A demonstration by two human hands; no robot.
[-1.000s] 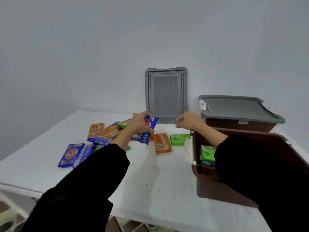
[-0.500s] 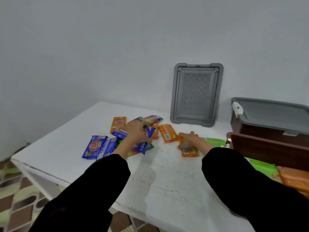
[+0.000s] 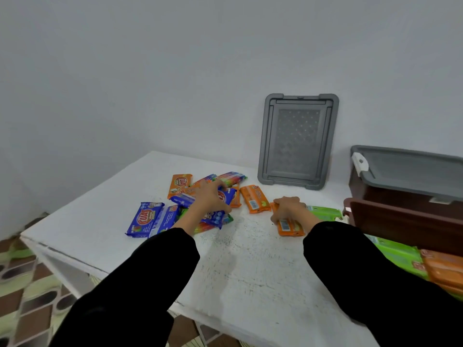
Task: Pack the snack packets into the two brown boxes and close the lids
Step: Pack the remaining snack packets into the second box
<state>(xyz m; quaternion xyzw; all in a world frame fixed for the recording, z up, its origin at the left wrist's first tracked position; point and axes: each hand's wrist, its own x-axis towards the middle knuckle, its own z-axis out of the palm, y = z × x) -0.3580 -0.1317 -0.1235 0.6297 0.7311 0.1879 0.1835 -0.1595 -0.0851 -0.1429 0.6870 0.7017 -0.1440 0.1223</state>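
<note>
The left hand (image 3: 209, 199) grips a blue packet (image 3: 229, 195) on the scattered pile. The right hand (image 3: 288, 209) curls round an orange packet (image 3: 290, 227) flat on the table (image 3: 250, 271) — just beside the open brown box (image 3: 400, 221).

Scattered snack packets (image 3: 255, 199), open brown box (image 3: 406, 227)

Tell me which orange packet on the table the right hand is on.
The orange packet nearest the front edge, barcode showing below the right hand, which grips it. The other orange ones lie farther back, beside the left hand gripping a blue packet.
</note>
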